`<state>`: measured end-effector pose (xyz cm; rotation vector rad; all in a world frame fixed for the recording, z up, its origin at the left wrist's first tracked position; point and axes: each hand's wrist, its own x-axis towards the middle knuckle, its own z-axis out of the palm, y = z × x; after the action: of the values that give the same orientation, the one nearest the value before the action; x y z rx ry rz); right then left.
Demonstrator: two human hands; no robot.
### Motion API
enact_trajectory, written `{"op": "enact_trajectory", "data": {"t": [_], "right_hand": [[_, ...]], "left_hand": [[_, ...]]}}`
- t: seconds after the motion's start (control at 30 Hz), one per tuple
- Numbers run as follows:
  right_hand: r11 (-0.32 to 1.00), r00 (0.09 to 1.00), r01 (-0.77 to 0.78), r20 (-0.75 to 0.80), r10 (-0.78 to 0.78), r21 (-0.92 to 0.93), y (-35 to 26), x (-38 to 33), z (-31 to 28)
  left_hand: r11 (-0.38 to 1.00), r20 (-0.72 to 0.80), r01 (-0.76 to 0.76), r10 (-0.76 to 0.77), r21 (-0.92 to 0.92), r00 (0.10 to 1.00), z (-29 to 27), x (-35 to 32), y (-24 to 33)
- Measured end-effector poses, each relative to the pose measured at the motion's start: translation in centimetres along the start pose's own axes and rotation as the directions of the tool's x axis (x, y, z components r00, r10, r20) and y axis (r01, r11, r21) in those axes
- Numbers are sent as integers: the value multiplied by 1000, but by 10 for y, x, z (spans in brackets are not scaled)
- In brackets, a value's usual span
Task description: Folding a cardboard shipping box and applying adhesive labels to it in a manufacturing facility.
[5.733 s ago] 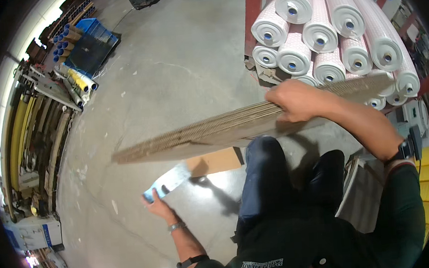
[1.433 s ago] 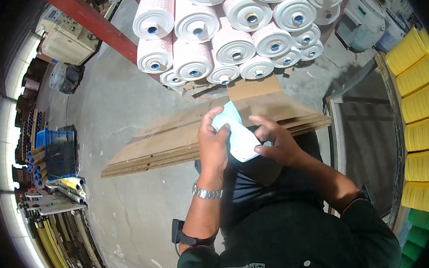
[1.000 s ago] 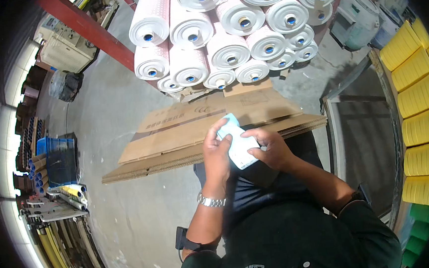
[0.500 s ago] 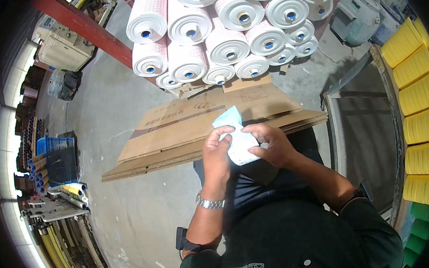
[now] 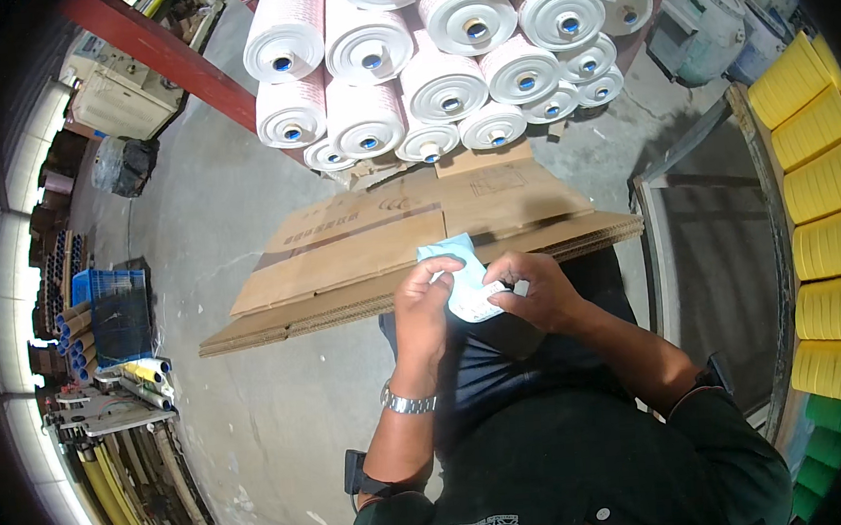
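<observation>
Between my hands, above my lap, is a small, soft, light-blue and white packet (image 5: 467,281) with fine print near its lower right part. My left hand (image 5: 422,311) pinches its left side between thumb and curled fingers. On the opposite side, my right hand (image 5: 544,295) is closed on its right edge, thumb below and index finger above. Whatever is inside the packet is hidden. Just beyond my hands lies a stack of flattened cardboard boxes (image 5: 361,242), its near edge passing under the packet.
White plastic-like rolls (image 5: 448,100) are piled behind the cardboard, beside a red metal beam (image 5: 178,65). Stacked yellow pieces (image 5: 830,255) and a dark framed panel (image 5: 719,271) stand at right. A blue crate (image 5: 117,313) and several tubes are at left on the concrete floor (image 5: 266,429).
The packet's upper end has dropped toward me and its face has tilted, so more print shows. Both hands keep their pinch, with only a slight shift in position.
</observation>
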<state>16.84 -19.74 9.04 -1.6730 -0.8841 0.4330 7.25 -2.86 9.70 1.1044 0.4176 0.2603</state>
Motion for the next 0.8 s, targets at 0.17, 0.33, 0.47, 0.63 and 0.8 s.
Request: {"op": "enact_trajectory", "data": {"t": [0.17, 0.33, 0.47, 0.63, 0.8], "right_hand": [[997, 997, -69, 32, 68, 34, 0, -4, -2], [997, 999, -10, -33, 13, 77, 3, 0, -4], [957, 965, 191, -138, -225, -219, 1, 14, -9], [810, 931, 319, 3, -365, -492, 5, 27, -12], [773, 930, 329, 41, -366, -542, 15, 33, -17]], "left_hand": [[996, 28, -56, 54, 73, 998, 3, -3, -4], [977, 34, -97, 92, 189, 995, 2, 3, -4], [981, -12, -82, 85, 179, 996, 2, 14, -12], [994, -105, -24, 36, 107, 994, -1, 24, -22], [998, -117, 5, 3, 69, 993, 3, 33, -25]]}}
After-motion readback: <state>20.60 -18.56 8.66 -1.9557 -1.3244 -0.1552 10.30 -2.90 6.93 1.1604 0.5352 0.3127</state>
